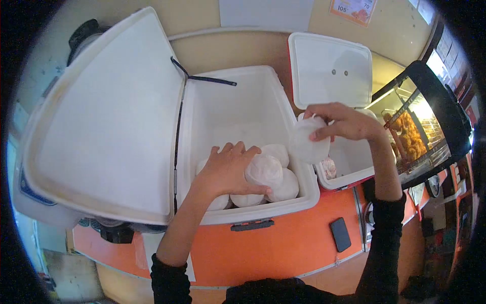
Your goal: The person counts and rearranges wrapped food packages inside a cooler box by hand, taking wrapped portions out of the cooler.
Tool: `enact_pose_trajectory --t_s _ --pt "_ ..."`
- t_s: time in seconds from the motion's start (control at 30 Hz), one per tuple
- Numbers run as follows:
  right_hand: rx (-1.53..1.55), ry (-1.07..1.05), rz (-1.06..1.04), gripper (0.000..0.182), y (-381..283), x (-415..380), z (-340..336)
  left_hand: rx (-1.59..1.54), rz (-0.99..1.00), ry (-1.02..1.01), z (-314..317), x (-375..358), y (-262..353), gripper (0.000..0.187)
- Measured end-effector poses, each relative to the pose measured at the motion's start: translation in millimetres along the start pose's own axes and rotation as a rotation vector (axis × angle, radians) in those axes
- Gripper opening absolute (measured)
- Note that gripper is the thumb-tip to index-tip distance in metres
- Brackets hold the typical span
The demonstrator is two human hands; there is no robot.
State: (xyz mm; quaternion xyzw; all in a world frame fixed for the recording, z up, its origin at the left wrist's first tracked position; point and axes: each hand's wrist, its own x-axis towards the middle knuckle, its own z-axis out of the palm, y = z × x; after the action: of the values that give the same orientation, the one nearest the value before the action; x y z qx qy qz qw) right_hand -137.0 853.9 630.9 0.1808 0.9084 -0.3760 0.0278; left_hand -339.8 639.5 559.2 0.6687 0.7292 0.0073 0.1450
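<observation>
A large white cooler (233, 111) stands open, with several round white bundles in its front part. My left hand (228, 169) is inside it, fingers wrapped round the side of one white bundle (264, 171) on top of the others. More bundles, such as one at the right (284, 185), lie beneath and beside it. My right hand (341, 123) pinches another white bundle (308, 141) at its upper right side, in the air over the large cooler's right rim. Part of the bundles is hidden behind my left hand.
The big raised lid (109, 121) fills the left. A smaller red and white cooler (349, 178) stands open at the right, with a pinkish packet (329, 167) inside. Beyond it is a lit display case (430, 126) with fried food. A dark phone (340, 234) lies on the orange counter (288, 248).
</observation>
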Motion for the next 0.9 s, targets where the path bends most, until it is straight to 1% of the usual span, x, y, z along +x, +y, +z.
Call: enact_pose_trajectory --t_s 0.07,0.13,0.2,0.23,0.3,0.33,0.37,0.43,0.5,0.53,0.57,0.6,0.67,0.7,0.73,0.77,0.8,0.87,0.9 --pt "-0.034 0.008 -0.006 0.05 10 -6 7 0.006 -0.019 0.049 10 -4 0 0.099" --pt "0.046 -0.03 0.04 0.051 13 -12 14 0.011 -0.037 0.087 15 -6 0 0.099" --pt "0.08 -0.052 0.02 0.05 15 -11 21 0.006 0.021 0.152 16 -8 1 0.093" --pt "0.063 -0.034 -0.008 0.048 12 -10 25 0.014 0.014 0.153 18 -7 -1 0.093" --pt "0.048 -0.014 -0.041 0.047 15 -3 30 -0.063 0.062 0.165 18 -4 -3 0.085" --pt "0.077 -0.065 -0.005 0.044 22 5 32 -0.055 0.059 0.166 17 -5 -4 0.085" --pt "0.105 -0.115 0.032 0.04 24 10 32 -0.1 0.033 0.147 15 -5 -3 0.083" --pt "0.092 -0.148 0.028 0.04 24 15 30 -0.139 0.006 0.128 10 -9 -4 0.081" --pt "0.081 -0.182 0.03 0.04 24 24 32 -0.236 -0.007 0.188 7 -18 -8 0.079" --pt "0.096 -0.21 -0.024 0.044 27 30 36 -0.234 -0.004 0.183 6 -22 -12 0.079" --pt "0.11 -0.239 -0.078 0.048 25 34 39 -0.233 -0.057 0.218 5 -26 -16 0.08" --pt "0.113 -0.237 -0.076 0.048 22 38 42 -0.233 -0.11 0.253 4 -28 -19 0.08" --pt "0.078 -0.393 -0.046 0.044 14 47 47 -0.211 -0.108 0.247 2 -30 -24 0.081" --pt "0.078 -0.393 -0.048 0.044 17 54 53 -0.188 -0.109 0.245 1 -31 -26 0.082" --pt "0.119 -0.445 -0.042 0.045 25 65 61 -0.188 -0.109 0.246 5 -30 -28 0.082" --pt "0.159 -0.497 -0.036 0.047 27 72 66 -0.136 -0.083 0.193 11 -27 -28 0.084" --pt "0.155 -0.497 -0.033 0.047 31 76 68 -0.087 -0.055 0.14 15 -24 -29 0.086" --pt "0.209 -0.544 0.041 0.045 36 80 71 -0.052 -0.057 0.125 16 -25 -31 0.088" --pt "0.202 -0.547 0.048 0.045 20 71 67 -0.009 -0.061 0.11 15 -25 -31 0.09"
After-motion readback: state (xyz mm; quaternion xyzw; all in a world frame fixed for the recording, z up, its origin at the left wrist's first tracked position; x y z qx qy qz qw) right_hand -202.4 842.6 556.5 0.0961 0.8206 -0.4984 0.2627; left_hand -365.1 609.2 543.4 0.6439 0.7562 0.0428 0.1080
